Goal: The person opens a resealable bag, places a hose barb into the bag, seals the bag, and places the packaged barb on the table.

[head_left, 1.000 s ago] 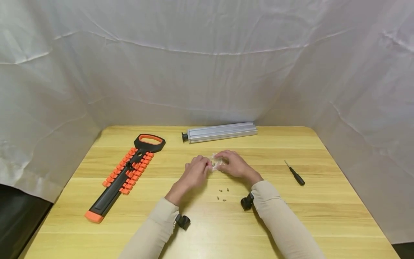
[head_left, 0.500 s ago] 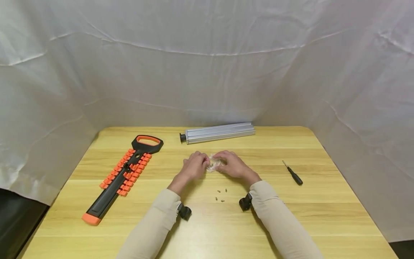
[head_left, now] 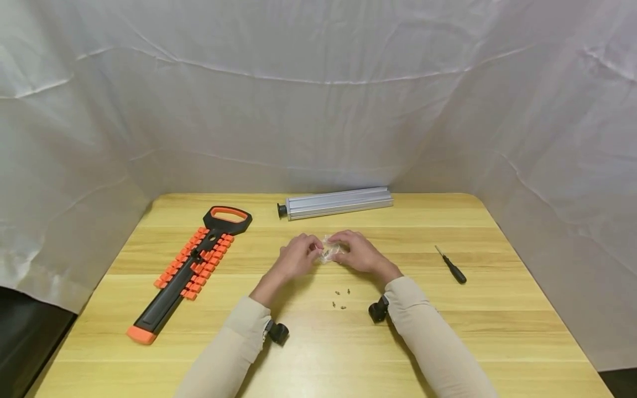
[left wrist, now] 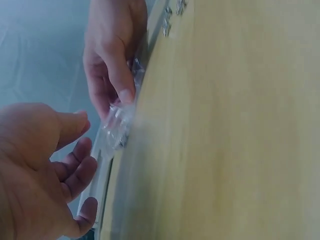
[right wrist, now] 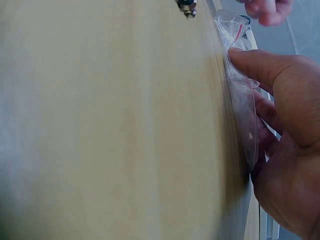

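Note:
A clear zip-top plastic bag [head_left: 327, 253] with small metal pieces in it lies between the hands. My right hand [head_left: 359, 253] pinches the bag with its thumb in front, as the right wrist view shows [right wrist: 295, 115]. To the bag's left is my left hand [head_left: 297, 257]. In the left wrist view this hand [left wrist: 45, 165] stands apart from the bag [left wrist: 119, 127], its thumb and index tips close together and the other fingers loosely bent. Whether something tiny is between those tips is hidden. Several small metal screw-like pieces [head_left: 343, 308] lie on the table nearer the body.
At the left lies a black socket holder [head_left: 171, 290] with orange clips and a looped handle. A grey metal bar [head_left: 340, 203] with a black knob rests at the back edge. A black-handled screwdriver [head_left: 455, 272] is at the right. Pale cloth [head_left: 318, 127] surrounds the wooden table [head_left: 408, 354].
My left hand has drawn slightly left, away from the bag. The right hand has stayed on the bag, and the loose metal pieces remain where they were. The head view has shifted a little.

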`<state>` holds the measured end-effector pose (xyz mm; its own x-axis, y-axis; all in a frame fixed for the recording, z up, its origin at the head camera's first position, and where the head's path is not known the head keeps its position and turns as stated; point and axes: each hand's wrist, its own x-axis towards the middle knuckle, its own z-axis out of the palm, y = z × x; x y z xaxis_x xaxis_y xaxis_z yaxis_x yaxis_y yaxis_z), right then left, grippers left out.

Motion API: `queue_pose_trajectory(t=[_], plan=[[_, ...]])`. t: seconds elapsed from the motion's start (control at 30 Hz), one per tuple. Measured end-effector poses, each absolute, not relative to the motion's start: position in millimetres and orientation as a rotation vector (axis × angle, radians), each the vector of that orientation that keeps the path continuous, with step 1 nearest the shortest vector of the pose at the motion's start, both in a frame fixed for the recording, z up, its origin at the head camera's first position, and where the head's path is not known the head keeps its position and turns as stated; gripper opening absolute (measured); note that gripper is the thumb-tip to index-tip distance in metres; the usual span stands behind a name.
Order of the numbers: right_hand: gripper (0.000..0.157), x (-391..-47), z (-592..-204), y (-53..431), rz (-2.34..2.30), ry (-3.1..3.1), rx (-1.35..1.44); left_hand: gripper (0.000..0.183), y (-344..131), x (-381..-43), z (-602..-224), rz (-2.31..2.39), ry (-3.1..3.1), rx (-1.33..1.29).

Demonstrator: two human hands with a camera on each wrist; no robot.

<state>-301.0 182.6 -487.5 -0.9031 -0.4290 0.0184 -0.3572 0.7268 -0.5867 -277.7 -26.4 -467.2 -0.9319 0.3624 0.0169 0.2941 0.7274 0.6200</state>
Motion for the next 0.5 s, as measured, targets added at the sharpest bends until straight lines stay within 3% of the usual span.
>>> queue_pose_trajectory(t=[0.5], plan=[[0.047,-298.2,-486.0,181.3,-0.928,2.812,-0.625,0.006,-24.1,-243.9,-464.1,1.033,2.656,0.748]])
